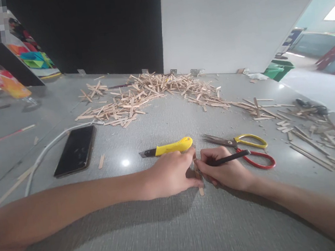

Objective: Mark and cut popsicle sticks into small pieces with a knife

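Note:
My left hand [169,173] is closed on a wooden stick [201,191], pinning it to the grey table with thumb and fingers; the stick's rounded near end pokes out below the thumb. In my right hand [225,171] is a black pen [234,157], its tip end close to the stick and hidden by my fingers. A yellow utility knife [172,146] with its blade out lies just beyond my left hand. Beyond my right hand rest scissors [232,142] with one yellow and one red handle, their blades a little apart.
A large heap of wooden sticks [151,89] spreads along the back, with longer strips [308,141] at the right. A phone [76,150] and a white cable [45,151] lie left. Further left stands a plastic bottle [11,83]. Black [98,28] and white [218,19] panels rise behind.

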Tool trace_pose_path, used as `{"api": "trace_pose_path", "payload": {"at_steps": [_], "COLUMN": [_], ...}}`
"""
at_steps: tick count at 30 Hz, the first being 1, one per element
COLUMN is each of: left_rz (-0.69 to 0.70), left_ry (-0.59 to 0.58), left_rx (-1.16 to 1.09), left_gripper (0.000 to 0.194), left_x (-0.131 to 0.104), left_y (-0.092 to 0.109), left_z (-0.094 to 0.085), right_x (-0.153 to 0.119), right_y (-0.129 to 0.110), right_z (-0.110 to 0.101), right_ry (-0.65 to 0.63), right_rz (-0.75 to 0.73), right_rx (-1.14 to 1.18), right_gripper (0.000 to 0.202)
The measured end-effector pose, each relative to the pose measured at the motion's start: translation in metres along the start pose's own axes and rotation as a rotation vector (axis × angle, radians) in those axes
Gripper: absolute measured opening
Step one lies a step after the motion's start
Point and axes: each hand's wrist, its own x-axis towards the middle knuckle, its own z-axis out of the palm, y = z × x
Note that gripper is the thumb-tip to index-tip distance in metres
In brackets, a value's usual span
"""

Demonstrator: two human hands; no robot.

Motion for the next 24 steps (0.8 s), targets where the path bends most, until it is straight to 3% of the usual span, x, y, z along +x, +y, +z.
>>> {"api": "trace_pose_path", "payload": {"at_steps": [24], "left_rz": [-0.001], "left_ry": [0.001], "left_rx": [0.02], "left_gripper": [0.057], "left_x": [0.0011], "left_y": [-0.0003], "left_z": [0.0017], "right_x": [0.0004], "right_y": [0.0023], "right_z": [-0.0014], "right_ry": [-0.006], "right_rz": [-0.059], "right_rx": [-0.058], "right_gripper": [0.036]}}
